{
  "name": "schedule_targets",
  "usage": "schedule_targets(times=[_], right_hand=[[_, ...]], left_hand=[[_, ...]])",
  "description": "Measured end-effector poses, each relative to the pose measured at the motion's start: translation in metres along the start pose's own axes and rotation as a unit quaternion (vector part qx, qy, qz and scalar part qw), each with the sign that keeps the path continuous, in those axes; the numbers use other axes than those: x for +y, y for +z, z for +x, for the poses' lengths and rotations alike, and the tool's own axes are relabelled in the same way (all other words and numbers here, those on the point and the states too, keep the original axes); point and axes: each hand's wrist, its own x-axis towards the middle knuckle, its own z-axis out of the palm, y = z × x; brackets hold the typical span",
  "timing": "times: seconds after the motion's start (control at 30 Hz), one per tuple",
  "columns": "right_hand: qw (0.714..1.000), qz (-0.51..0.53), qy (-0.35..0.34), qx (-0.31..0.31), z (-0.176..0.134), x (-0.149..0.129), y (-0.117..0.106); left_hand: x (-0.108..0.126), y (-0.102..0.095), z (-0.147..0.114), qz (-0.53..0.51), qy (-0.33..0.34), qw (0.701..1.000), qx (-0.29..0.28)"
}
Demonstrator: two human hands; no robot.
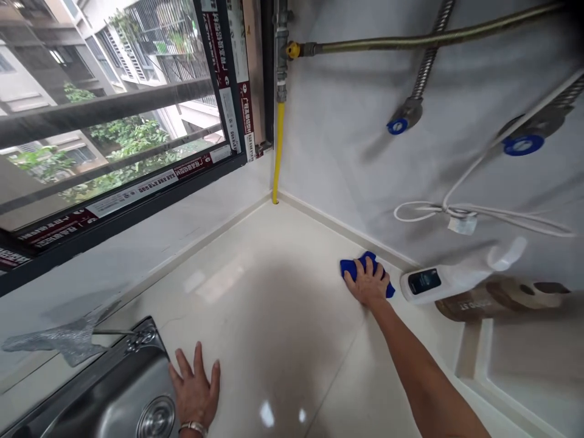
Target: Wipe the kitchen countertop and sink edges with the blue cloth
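Note:
My right hand presses a blue cloth flat against the pale countertop, close to the raised back edge at the right wall. Parts of the cloth stick out around the fingers; the rest lies hidden under the palm. At the lower left, my left hand rests on the counter beside the sink's rim, fingers spread and holding nothing. A bracelet or watch band circles that wrist. The stainless steel sink has a round drain, and its faucet is partly wrapped in clear plastic.
A white bottle with a dark label and a brown container stand right of the cloth. A yellow pipe enters the counter's corner. Looped white cable and blue-capped valves are on the wall. A window is at left.

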Motion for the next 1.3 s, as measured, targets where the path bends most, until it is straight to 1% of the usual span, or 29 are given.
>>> schedule_targets(times=[0.07,0.13,0.2,0.3,0.4,0.5,0.7,0.8,0.87,0.97,1.07,1.17,1.23,1.3], right_hand=[[1.000,0.010,0.014,-0.010,0.009,-0.007,-0.002],[1.000,0.017,0.018,-0.010,0.012,-0.010,-0.004],[1.000,0.019,0.008,-0.008,0.006,-0.012,-0.004],[1.000,0.010,-0.021,-0.002,-0.015,-0.015,-0.005],[0.999,-0.004,-0.047,0.008,-0.050,-0.024,-0.007],[0.997,-0.019,-0.073,0.022,-0.092,-0.040,-0.011],[0.990,-0.035,-0.125,0.058,-0.180,-0.068,-0.021],[0.986,-0.029,-0.153,0.062,-0.227,-0.073,-0.025],[0.981,-0.016,-0.185,0.057,-0.260,-0.070,-0.029],[0.967,0.016,-0.248,0.057,-0.311,-0.057,-0.034],[0.949,0.045,-0.304,0.068,-0.358,-0.030,-0.038],[0.935,0.052,-0.345,0.066,-0.396,0.015,-0.042],[0.929,0.049,-0.361,0.067,-0.417,0.054,-0.043],[0.923,0.052,-0.371,0.088,-0.432,0.093,-0.045]], left_hand=[[0.000,0.000,0.000,0.003,0.007,1.000,0.010],[0.002,-0.003,0.000,0.007,0.011,1.000,0.015],[0.005,-0.006,0.000,0.011,0.009,1.000,0.011],[0.009,-0.011,-0.001,0.020,0.004,1.000,0.001],[0.013,-0.015,-0.002,0.021,-0.006,1.000,-0.012],[0.015,-0.018,-0.002,0.012,-0.021,0.999,-0.024],[0.020,-0.018,-0.004,0.005,-0.021,1.000,0.002],[0.020,-0.017,-0.005,0.000,-0.025,1.000,0.001],[0.020,-0.017,-0.006,-0.001,-0.027,1.000,0.002],[0.020,-0.016,-0.007,-0.003,-0.024,1.000,0.014],[0.020,-0.017,-0.008,-0.012,-0.020,0.999,0.024],[0.020,-0.019,-0.010,-0.022,-0.015,0.999,0.029],[0.020,-0.020,-0.011,-0.027,-0.014,0.999,0.027],[0.019,-0.020,-0.011,-0.028,-0.014,0.999,0.026]])
